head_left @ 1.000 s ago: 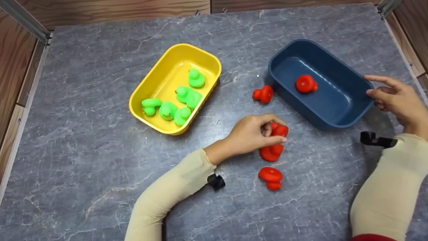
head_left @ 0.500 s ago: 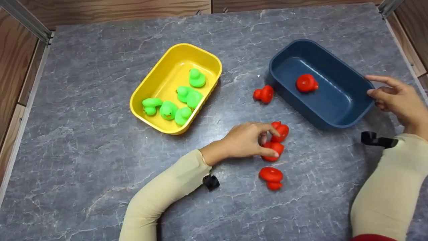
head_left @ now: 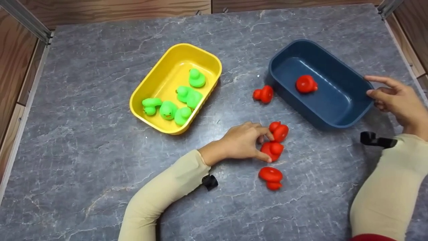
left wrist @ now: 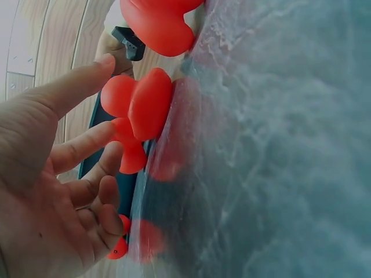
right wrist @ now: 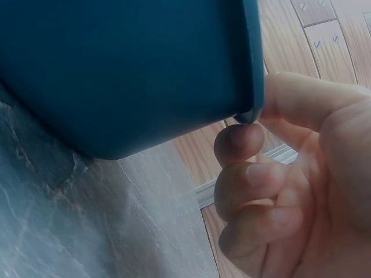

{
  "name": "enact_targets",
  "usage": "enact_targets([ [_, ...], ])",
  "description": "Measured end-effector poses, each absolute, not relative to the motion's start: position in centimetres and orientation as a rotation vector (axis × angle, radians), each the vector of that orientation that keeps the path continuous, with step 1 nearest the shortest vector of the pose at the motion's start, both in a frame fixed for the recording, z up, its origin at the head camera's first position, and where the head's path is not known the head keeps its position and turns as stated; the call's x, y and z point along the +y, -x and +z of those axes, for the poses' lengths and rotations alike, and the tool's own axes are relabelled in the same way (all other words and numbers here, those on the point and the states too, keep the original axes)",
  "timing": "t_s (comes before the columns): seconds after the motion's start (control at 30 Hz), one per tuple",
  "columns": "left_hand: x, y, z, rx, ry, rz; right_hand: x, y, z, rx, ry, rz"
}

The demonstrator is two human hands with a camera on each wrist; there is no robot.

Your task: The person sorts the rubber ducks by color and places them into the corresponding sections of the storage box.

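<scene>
My left hand (head_left: 241,142) reaches in beside a red rubber duck (head_left: 275,150) on the table. Its thumb and index finger stand apart on either side of the duck. In the left wrist view the same duck (left wrist: 149,104) sits just past the spread fingertips. Another red duck (head_left: 281,132) lies right against it, and a third red duck (head_left: 271,174) lies nearer the person. With thumb and fingertips, my right hand (head_left: 398,100) grips the rim of the blue bin (head_left: 319,118); the right wrist view shows curled fingers (right wrist: 249,191) under its lip. One red duck (head_left: 305,83) lies inside.
A yellow bin (head_left: 135,107) holding several green ducks (head_left: 168,110) stands left of the blue one. One more red duck (head_left: 264,94) lies on the table by the blue bin's near left side. Wooden panels (head_left: 133,10) border the grey marbled table (head_left: 83,167).
The left hand has moved from the farther red duck towards the person, to the middle one, its thumb and index finger around it. The right hand stays on the blue bin's rim.
</scene>
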State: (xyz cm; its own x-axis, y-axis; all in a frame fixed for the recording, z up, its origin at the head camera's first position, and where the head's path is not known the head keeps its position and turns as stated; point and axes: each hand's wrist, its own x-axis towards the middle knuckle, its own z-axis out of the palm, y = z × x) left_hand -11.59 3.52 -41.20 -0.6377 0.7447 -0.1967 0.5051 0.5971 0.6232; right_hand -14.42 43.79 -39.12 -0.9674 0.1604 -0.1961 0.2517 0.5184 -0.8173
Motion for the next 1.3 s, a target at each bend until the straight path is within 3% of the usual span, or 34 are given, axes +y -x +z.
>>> enact_targets([
  [1.3,3.56,11.87,-41.6,2.375,-0.98,0.569,43.86,14.49,-39.27,2.621,-0.351,-1.509],
])
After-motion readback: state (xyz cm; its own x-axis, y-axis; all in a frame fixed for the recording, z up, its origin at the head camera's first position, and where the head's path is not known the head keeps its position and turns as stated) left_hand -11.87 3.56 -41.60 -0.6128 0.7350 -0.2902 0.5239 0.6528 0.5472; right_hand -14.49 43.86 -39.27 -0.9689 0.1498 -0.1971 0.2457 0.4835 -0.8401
